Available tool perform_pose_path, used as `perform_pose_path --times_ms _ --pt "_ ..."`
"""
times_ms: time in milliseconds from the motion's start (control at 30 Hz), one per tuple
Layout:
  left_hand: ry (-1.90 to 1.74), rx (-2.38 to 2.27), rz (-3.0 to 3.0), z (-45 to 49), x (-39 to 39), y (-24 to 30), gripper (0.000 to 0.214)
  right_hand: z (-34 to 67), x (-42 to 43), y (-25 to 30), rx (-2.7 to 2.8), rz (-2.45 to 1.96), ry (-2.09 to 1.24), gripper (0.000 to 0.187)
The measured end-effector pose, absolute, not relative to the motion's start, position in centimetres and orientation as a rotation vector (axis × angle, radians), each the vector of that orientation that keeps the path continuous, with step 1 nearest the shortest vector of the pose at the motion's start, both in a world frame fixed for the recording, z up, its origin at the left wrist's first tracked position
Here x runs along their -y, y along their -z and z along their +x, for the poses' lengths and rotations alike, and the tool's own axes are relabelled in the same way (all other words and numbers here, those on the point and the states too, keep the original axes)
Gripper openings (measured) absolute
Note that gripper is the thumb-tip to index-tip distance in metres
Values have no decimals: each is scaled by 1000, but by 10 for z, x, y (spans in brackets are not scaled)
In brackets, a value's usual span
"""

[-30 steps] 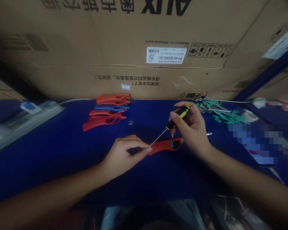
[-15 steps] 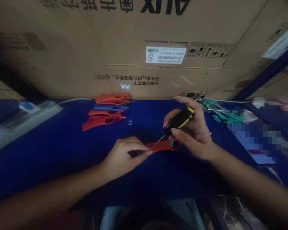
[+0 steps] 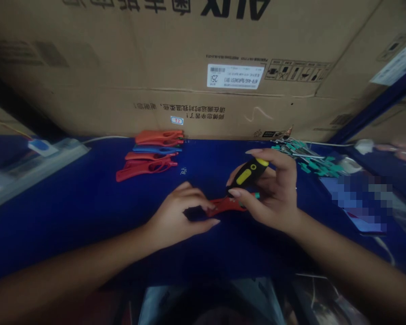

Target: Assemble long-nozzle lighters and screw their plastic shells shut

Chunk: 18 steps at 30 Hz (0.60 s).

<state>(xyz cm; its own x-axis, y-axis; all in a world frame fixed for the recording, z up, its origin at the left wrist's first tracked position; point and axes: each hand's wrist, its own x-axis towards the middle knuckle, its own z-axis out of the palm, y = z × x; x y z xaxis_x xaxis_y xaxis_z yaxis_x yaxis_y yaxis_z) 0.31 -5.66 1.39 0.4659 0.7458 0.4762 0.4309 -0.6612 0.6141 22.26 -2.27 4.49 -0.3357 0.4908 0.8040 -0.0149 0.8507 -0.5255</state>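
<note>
My right hand [image 3: 274, 189] is closed round a screwdriver [image 3: 248, 175] with a black and yellow handle, tilted down to the left. Its shaft is hidden in this view. Beneath the handle lies a red plastic casing [image 3: 225, 206], shaped like a long lighter handle, with a green part [image 3: 256, 195] at its right end. My left hand [image 3: 177, 210] holds the casing's left end loosely, fingertips on it and thumb along the near side.
Several red casings [image 3: 145, 169] and a blue casing [image 3: 155, 148] lie in a row at back left. Green parts with metal rods [image 3: 311, 160] are heaped at back right, near a phone [image 3: 353, 205]. A cardboard box [image 3: 162, 67] walls off the back of the blue table [image 3: 98, 198].
The screwdriver's handle has dropped lower and turned, and its shaft no longer shows. My left thumb has moved away from the fingertips. The casing's green end now shows beyond the right fingers.
</note>
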Motion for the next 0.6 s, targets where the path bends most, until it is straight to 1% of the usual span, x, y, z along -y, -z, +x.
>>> perform_pose_path --times_ms 100,200,333,467,600 --pt "-1020 -1035 2307 2 53 -12 40 222 21 -42 1836 -382 -475 68" --pt "-972 -1043 2289 0 51 -7 48 221 19 -38 1838 -383 -474 69" --pt "-932 -1044 2278 -1 50 -1 49 221 18 -36 1872 -367 -480 70" --pt "-937 -1046 2272 0 51 0 45 221 19 -36 1899 -380 -471 69" --pt "-952 -1038 2280 0 51 -1 40 222 20 -34 1913 -369 -482 72"
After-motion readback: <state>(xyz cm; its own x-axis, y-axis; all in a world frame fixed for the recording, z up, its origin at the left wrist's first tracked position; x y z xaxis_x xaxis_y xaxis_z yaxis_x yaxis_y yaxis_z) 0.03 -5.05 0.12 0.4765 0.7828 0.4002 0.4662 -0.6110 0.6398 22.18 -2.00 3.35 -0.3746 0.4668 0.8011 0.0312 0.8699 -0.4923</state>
